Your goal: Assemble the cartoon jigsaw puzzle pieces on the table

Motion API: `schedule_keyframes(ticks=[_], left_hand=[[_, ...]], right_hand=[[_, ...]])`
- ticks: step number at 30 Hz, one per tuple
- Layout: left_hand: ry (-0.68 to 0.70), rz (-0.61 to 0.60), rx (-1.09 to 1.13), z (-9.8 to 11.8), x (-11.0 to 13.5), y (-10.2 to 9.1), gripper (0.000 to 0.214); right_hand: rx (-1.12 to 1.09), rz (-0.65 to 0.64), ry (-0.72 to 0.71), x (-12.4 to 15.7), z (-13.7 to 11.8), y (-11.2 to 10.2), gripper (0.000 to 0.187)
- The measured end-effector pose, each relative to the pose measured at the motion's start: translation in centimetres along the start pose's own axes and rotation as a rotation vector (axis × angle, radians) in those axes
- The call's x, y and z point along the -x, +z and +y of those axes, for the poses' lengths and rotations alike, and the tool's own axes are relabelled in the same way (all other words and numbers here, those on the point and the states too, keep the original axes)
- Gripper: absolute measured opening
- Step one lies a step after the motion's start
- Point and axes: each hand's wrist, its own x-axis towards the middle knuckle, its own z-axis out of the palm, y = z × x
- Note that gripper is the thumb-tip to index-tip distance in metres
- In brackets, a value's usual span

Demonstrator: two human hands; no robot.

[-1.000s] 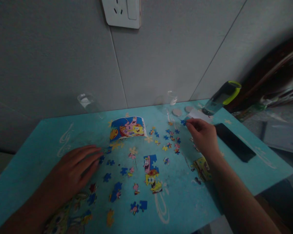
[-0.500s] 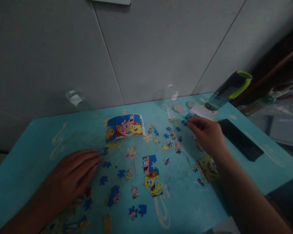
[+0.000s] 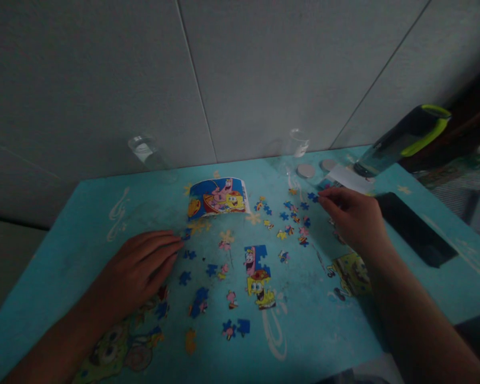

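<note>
The left hand lies palm down at the left of the tabletop, its grip loose and wide, fingers straight and pointing right, tips just beside a blue piece. Behind it, by the wall, a clear jar bears a whitish label too blurred to read. Loose puzzle pieces lie scattered to the right of the hand, angled every way. Beyond them a curled picture card runs lengthwise left to right, its cartoon figures upright to the wearer; marks on its white right edge are illegible. Mid-tabletop sits the joined section, its long axis running away from the wearer, the near end slanting slightly right, figures' heads toward the wall. A piece cluster lies farther right. The right hand points left, its grip narrow, thumb and forefinger close together at another blue piece; whether they pinch it, I cannot tell. Beyond the wrist, a black slab stretches diagonally toward the near right.
</note>
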Motion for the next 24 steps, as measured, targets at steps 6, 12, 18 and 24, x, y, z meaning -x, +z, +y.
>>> schedule_keyframes(ticks=[6,12,18,24], left_hand=[[-0.003,0.013,0.005,0.38,-0.18,-0.27,0.037],[0.002,0.005,0.004,0.56,-0.39,-0.26,0.036],[0.003,0.005,-0.005,0.22,0.01,0.05,0.035],[-0.001,-0.019,-0.005,-0.27,0.44,0.47,0.037]], right_hand=[[-0.007,-0.021,-0.036,0.01,0.17,0.19,0.024],[0.025,-0.054,-0.087,-0.19,0.24,0.63,0.024],[-0.005,0.032,-0.037,-0.19,0.36,0.36,0.024],[-0.006,0.044,-0.006,-0.29,0.44,0.12,0.024]])
